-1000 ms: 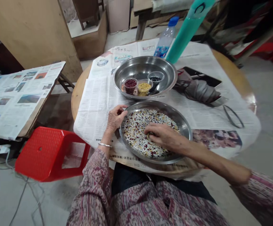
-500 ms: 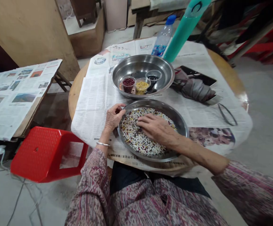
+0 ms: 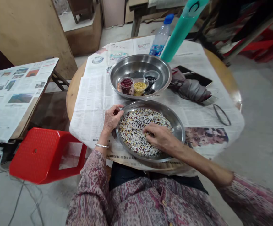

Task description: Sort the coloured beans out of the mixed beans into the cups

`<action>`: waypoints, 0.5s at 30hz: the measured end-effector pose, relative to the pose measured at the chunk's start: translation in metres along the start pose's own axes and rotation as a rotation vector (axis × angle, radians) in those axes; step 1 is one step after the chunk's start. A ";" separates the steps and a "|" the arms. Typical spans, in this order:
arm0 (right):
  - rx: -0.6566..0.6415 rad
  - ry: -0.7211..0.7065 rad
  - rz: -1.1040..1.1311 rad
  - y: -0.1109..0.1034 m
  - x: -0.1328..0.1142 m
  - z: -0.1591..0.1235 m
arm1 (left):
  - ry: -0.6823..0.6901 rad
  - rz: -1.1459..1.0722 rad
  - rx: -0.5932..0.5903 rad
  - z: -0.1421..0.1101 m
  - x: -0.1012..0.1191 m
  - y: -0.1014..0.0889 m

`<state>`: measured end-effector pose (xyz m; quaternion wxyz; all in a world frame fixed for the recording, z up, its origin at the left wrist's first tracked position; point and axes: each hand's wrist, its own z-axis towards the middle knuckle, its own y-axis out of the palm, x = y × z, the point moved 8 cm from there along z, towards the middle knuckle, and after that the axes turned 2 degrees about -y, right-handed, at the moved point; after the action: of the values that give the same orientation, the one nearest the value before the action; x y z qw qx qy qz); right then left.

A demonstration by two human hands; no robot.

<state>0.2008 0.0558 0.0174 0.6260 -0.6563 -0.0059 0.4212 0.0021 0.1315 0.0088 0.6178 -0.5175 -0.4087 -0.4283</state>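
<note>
A wide steel basin [image 3: 178, 121] in front of me holds a layer of mixed grains and beans [image 3: 136, 133], white, yellow, dark red and black. My right hand [image 3: 160, 136] is over this mix, its fingers curled down against it; whatever lies under the fingertips is hidden. At the basin's left rim my left hand [image 3: 112, 117] is curled, thumb and fingers close together, with something dark showing in its hollow. Behind stands a second steel basin [image 3: 163, 67]. Inside it are clear cups of red beans [image 3: 126, 83], yellow beans [image 3: 140, 86] and black beans [image 3: 151, 78].
Newspaper [image 3: 89, 97] covers the round table. Behind the far basin stand a blue-capped bottle [image 3: 161, 36] and a tall teal bottle [image 3: 182, 33]. A folded grey umbrella [image 3: 193, 90] lies at right, near a dark flat object [image 3: 195, 75]. A red stool [image 3: 39, 153] is at left.
My right hand has shifted slightly right and its fingers have curled in more, baring more of the mix. My left hand keeps its place at the rim. The view has moved a little.
</note>
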 end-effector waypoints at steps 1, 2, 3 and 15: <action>-0.017 0.005 0.070 0.002 -0.005 0.002 | 0.004 0.001 0.000 0.000 0.000 0.000; -0.032 0.003 0.135 0.004 -0.011 0.002 | 0.008 0.004 0.001 0.000 0.000 0.000; -0.045 -0.006 0.186 0.006 -0.018 0.001 | 0.010 0.008 0.002 0.000 -0.001 0.000; -0.073 -0.244 -0.062 0.007 -0.021 -0.010 | -0.007 0.008 -0.027 0.000 -0.001 0.000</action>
<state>0.1892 0.0351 0.0219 0.6090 -0.6219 -0.1179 0.4779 0.0015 0.1312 0.0079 0.6111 -0.5288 -0.4029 -0.4297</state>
